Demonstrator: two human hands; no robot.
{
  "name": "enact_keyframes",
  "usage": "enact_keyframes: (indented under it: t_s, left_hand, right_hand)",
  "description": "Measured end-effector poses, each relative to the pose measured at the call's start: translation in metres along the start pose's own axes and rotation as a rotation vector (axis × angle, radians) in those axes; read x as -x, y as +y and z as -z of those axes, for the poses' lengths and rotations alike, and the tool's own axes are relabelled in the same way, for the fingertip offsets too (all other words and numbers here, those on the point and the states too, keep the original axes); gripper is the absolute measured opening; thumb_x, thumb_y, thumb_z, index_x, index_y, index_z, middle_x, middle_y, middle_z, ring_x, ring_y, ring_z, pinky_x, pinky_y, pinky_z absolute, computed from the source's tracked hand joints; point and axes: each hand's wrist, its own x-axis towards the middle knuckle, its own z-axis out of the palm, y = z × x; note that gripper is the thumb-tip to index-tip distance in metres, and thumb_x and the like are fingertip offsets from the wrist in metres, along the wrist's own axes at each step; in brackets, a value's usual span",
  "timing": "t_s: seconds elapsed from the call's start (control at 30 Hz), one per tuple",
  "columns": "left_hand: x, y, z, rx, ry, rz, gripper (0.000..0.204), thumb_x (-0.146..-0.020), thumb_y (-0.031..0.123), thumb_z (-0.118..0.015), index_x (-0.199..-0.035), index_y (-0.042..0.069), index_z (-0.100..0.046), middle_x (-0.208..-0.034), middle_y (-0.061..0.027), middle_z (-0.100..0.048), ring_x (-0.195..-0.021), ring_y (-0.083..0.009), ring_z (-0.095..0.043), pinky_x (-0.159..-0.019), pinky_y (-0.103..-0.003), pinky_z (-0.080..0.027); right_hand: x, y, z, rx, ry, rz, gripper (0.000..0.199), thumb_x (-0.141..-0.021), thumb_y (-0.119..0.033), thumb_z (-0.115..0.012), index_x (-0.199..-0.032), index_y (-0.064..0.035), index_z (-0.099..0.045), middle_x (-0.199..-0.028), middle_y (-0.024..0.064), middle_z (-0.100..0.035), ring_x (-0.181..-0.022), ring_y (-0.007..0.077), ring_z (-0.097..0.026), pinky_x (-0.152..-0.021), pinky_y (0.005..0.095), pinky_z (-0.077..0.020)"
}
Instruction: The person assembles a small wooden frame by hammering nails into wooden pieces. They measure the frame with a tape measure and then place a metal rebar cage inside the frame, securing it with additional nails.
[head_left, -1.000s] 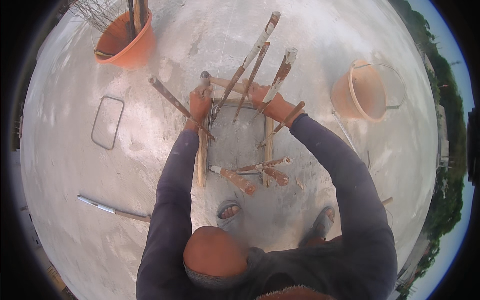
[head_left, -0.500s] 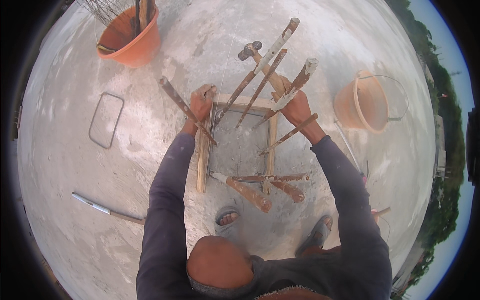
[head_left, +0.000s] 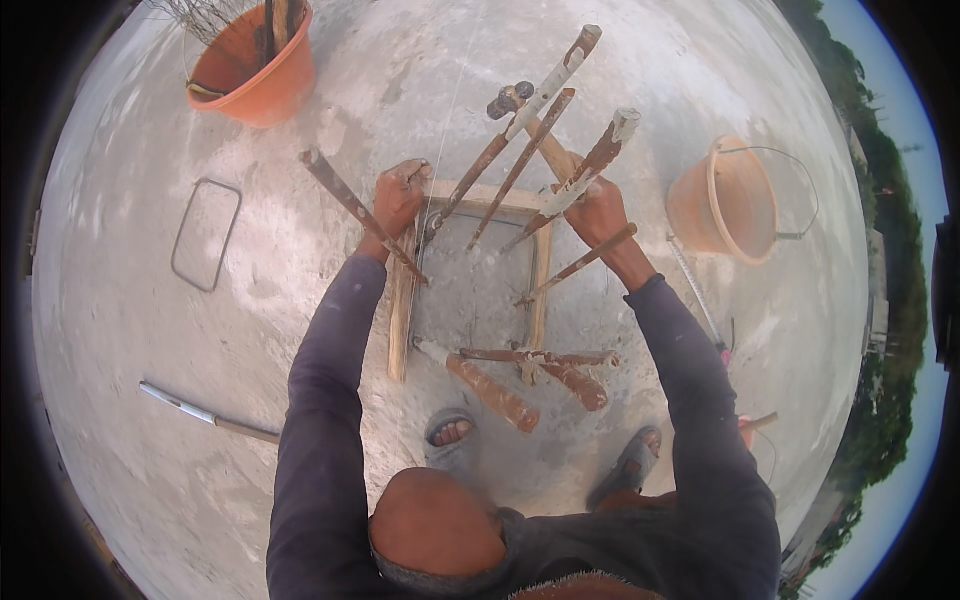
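An upturned wooden frame (head_left: 399, 335), with legs and thin bars of brown, white-smeared wood standing up from it, rests on the floor before me. My left hand (head_left: 400, 195) is closed at its far left corner, beside a leaning leg (head_left: 345, 195). A thin pale line passes by its fingertips; whether they grip anything is hidden. At the far right corner, my right hand (head_left: 600, 213) is closed round the wooden handle of a hammer (head_left: 556, 155). Its dark head points away from me, partly behind the long legs. A pale-ended leg (head_left: 603, 150) crosses in front of these fingers.
An orange bucket (head_left: 262, 92) with sticks stands far left, and a pale orange bucket (head_left: 722, 200) lies tilted at right. A bent metal loop (head_left: 207, 235) and a handsaw-like tool (head_left: 205, 413) lie at left. My sandalled feet (head_left: 450, 435) are close to the near legs.
The hammer and my right hand have shifted slightly to the right. My left hand stays closed at the frame's corner. The whole view has slid a little.
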Motion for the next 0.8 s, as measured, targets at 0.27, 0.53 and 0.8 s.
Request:
enact_keyframes:
  t_s: [0.27, 0.53, 0.8]
  left_hand:
    - [-0.002, -0.006, 0.000, -0.123, 0.024, -0.176, 0.024, -0.096, 0.017, -0.065, -0.107, -0.002, -0.074, -0.102, -0.0195, -0.076, -0.098, -0.0286, -0.074, -0.085, -0.036, -0.056]
    - [-0.017, 0.012, 0.002, 0.006, 0.133, -0.177, 0.028, -0.099, 0.023, -0.063, -0.107, -0.001, -0.074, -0.090, -0.0140, -0.074, -0.087, -0.0177, -0.071, -0.076, -0.033, -0.053]
    - [-0.005, 0.023, 0.007, 0.238, -0.086, 0.151, 0.023, -0.100, 0.015, -0.061, -0.102, -0.005, -0.072, -0.086, -0.0145, -0.073, -0.078, -0.0181, -0.063, -0.076, -0.032, -0.051]
  right_hand:
    - [0.011, 0.009, 0.000, 0.107, 0.045, 0.082, 0.029, -0.095, -0.016, -0.063, -0.122, -0.0103, -0.057, -0.100, 0.0170, -0.070, -0.089, 0.0407, -0.070, -0.069, 0.0492, -0.0572]
    - [0.015, 0.018, -0.004, 0.102, -0.020, -0.031, 0.045, -0.091, -0.016, -0.067, -0.134, -0.0118, -0.056, -0.105, 0.0175, -0.071, -0.092, 0.0412, -0.070, -0.071, 0.0488, -0.0573]
    - [0.015, 0.013, -0.004, -0.054, -0.017, -0.059, 0.044, -0.092, -0.018, -0.066, -0.135, -0.0145, -0.057, -0.114, 0.0156, -0.071, -0.099, 0.0391, -0.070, -0.081, 0.0454, -0.0575]
